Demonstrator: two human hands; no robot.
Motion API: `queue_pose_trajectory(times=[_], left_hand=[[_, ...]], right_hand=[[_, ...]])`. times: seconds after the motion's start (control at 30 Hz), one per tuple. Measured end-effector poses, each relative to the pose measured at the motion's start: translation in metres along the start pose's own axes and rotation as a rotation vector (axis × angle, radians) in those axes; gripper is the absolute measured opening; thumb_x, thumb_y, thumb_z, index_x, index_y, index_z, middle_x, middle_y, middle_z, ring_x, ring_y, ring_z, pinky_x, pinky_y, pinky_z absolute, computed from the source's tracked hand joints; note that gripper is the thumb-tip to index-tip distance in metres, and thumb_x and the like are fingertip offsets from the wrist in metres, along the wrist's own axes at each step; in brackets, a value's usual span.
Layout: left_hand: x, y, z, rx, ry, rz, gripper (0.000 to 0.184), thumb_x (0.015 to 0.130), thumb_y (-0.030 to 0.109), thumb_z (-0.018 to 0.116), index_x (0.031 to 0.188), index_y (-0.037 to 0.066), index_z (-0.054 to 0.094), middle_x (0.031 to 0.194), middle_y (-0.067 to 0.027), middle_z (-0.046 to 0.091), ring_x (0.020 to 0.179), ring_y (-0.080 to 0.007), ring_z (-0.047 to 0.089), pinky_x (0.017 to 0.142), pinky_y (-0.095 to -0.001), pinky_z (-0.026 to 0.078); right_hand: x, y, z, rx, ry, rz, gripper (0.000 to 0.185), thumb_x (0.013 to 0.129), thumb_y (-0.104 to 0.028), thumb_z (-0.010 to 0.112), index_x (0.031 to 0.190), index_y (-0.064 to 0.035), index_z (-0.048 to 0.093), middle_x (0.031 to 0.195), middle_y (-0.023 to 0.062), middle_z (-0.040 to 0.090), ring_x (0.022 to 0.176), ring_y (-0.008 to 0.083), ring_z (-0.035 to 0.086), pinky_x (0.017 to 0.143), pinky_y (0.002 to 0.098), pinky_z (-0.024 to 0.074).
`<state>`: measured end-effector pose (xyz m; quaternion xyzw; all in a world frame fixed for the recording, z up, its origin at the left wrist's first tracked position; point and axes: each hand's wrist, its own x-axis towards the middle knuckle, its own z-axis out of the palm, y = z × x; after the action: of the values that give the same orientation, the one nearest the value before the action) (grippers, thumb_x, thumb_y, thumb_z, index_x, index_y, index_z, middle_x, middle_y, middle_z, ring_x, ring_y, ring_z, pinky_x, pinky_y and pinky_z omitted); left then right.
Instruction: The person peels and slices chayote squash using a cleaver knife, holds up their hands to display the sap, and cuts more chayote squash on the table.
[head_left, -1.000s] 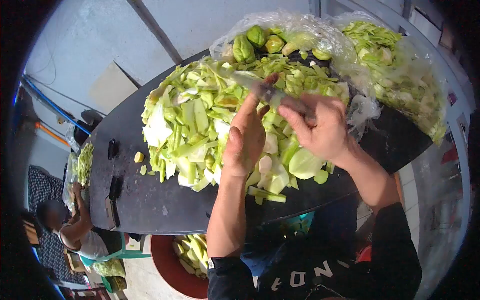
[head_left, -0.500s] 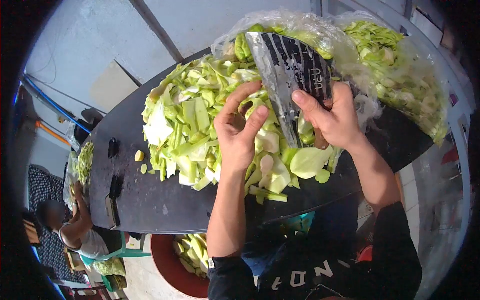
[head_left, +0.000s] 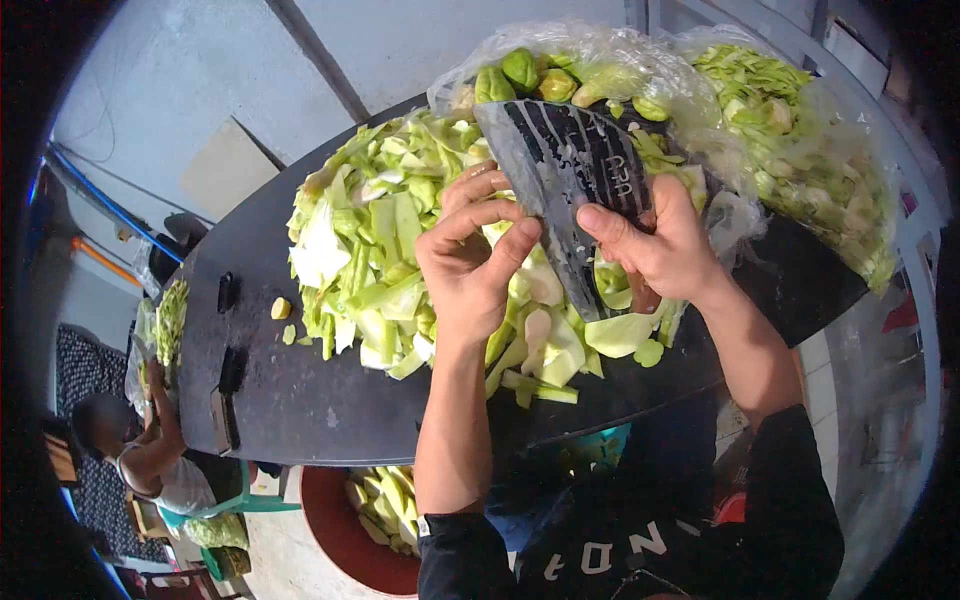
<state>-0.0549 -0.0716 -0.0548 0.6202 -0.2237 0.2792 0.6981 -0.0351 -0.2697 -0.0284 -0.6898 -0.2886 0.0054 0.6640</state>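
Your hands work above a dark table (head_left: 330,415), whose top spreads out to either side of them. Beneath and beyond your left hand lies a broad heap of pale green vegetable slices and peelings (head_left: 375,235), reaching under the blade too. Farther out past your right hand, a clear plastic bag (head_left: 815,190) bulges with more cut greens. Well off to the left of your left hand, a co-worker (head_left: 180,485) in a pale top holds up a bunch of greens (head_left: 172,320). Below your left forearm, beside the table edge, a red tub (head_left: 325,525) holds pale green pieces.

Between your hands is a broad, black-faced knife (head_left: 565,165), lettered and streaked with wet residue, tilted with its pale edge toward your left hand. Your right hand (head_left: 665,240) is closed around it, thumb laid along the flat. Your left hand (head_left: 470,245) is half curled, thumb and forefinger drawn close together at that edge; you cannot tell from here whether they touch the metal or pinch a scrap.

Just beyond the blade sit a few whole green vegetables (head_left: 519,70). Left of your left hand lies a small yellowish chunk (head_left: 281,308).
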Motion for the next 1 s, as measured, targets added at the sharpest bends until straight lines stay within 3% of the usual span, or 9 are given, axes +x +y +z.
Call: queue_pose_trajectory(times=[0.23, 0.4, 0.43, 0.47, 0.57, 0.6, 0.7, 0.73, 1.0], left_hand=[[0.002, 0.001, -0.004, -0.045, 0.056, -0.007, 0.011, 0.078, 0.001, 0.075, 0.088, -0.002, 0.071, 0.111, -0.0129, 0.065, 0.117, -0.0252, 0.052, 0.102, -0.0387, 0.035], [0.004, 0.006, -0.018, -0.370, 0.202, -0.111, 0.011, 0.088, 0.006, 0.063, 0.095, -0.001, 0.069, 0.114, -0.0120, 0.064, 0.114, -0.0224, 0.054, 0.096, -0.0365, 0.040], [0.005, 0.009, -0.020, -0.460, 0.246, -0.169, 0.016, 0.091, 0.014, 0.062, 0.097, 0.000, 0.069, 0.116, -0.0116, 0.064, 0.115, -0.0223, 0.054, 0.095, -0.0373, 0.040], [0.007, 0.003, -0.026, -0.523, 0.220, -0.198, 0.040, 0.096, 0.037, 0.052, 0.111, 0.003, 0.067, 0.122, -0.0126, 0.062, 0.120, -0.0235, 0.052, 0.095, -0.0407, 0.040], [0.010, 0.016, -0.023, -0.826, 0.168, -0.356, 0.060, 0.095, 0.053, 0.042, 0.125, 0.004, 0.061, 0.130, -0.0146, 0.058, 0.124, -0.0248, 0.048, 0.095, -0.0431, 0.038], [0.009, 0.020, -0.023, -0.909, 0.110, -0.376, 0.078, 0.092, 0.066, 0.037, 0.141, 0.005, 0.046, 0.144, -0.0166, 0.047, 0.133, -0.0267, 0.040, 0.102, -0.0473, 0.035], [0.011, 0.025, -0.018, -1.061, -0.046, -0.304, 0.094, 0.087, 0.076, 0.036, 0.150, 0.007, 0.029, 0.154, -0.0164, 0.031, 0.139, -0.0286, 0.032, 0.110, -0.0513, 0.026], [0.011, 0.028, -0.016, -1.083, -0.018, -0.317, 0.106, 0.078, 0.079, 0.048, 0.154, 0.012, 0.019, 0.158, -0.0147, 0.021, 0.141, -0.0292, 0.032, 0.113, -0.0560, 0.021], [0.007, 0.036, -0.011, -1.140, -0.116, -0.291, 0.111, 0.071, 0.081, 0.056, 0.155, 0.022, 0.014, 0.159, -0.0144, 0.018, 0.142, -0.0330, 0.027, 0.115, -0.0558, 0.017]], right_hand=[[-0.002, -0.001, -0.001, -0.042, -0.049, 0.062, 0.030, 0.089, -0.027, 0.071, 0.073, -0.0026, 0.063, 0.057, -0.0087, 0.046, 0.052, 0.0017, 0.037, 0.045, 0.0246, 0.0277], [-0.003, -0.009, 0.001, -0.104, -0.114, 0.056, 0.032, 0.088, -0.030, 0.073, 0.076, -0.0017, 0.064, 0.056, -0.0076, 0.048, 0.052, 0.0021, 0.039, 0.045, 0.0241, 0.0288], [-0.003, -0.007, 0.001, -0.114, -0.093, 0.057, 0.031, 0.088, -0.029, 0.072, 0.075, -0.0028, 0.063, 0.056, -0.0073, 0.048, 0.051, 0.0022, 0.040, 0.045, 0.0243, 0.0296], [-0.004, -0.006, 0.000, -0.126, -0.071, 0.059, 0.031, 0.088, -0.029, 0.072, 0.073, -0.0039, 0.062, 0.056, -0.0070, 0.049, 0.051, 0.0023, 0.040, 0.045, 0.0244, 0.0304], [-0.002, -0.006, -0.004, -0.046, -0.062, 0.078, 0.032, 0.090, -0.026, 0.070, 0.069, -0.0056, 0.058, 0.056, -0.0071, 0.048, 0.050, 0.0022, 0.040, 0.045, 0.0243, 0.0313], [-0.001, -0.005, -0.007, -0.054, -0.068, 0.044, 0.031, 0.091, -0.022, 0.068, 0.068, -0.0063, 0.056, 0.055, -0.0068, 0.048, 0.049, 0.0022, 0.040, 0.044, 0.0238, 0.0322], [-0.001, -0.007, -0.004, 0.094, -0.034, 0.059, 0.029, 0.092, -0.020, 0.068, 0.069, -0.0059, 0.056, 0.054, -0.0064, 0.047, 0.048, 0.0026, 0.040, 0.044, 0.0233, 0.0317], [-0.001, -0.006, -0.005, 0.099, -0.033, 0.060, 0.028, 0.091, -0.019, 0.068, 0.070, -0.0056, 0.057, 0.054, -0.0056, 0.049, 0.048, 0.0026, 0.043, 0.043, 0.0230, 0.0326], [-0.006, -0.010, 0.004, 0.072, -0.100, 0.118, 0.023, 0.091, -0.020, 0.069, 0.078, -0.0028, 0.061, 0.058, -0.0033, 0.055, 0.048, 0.0027, 0.049, 0.042, 0.0215, 0.0366]])
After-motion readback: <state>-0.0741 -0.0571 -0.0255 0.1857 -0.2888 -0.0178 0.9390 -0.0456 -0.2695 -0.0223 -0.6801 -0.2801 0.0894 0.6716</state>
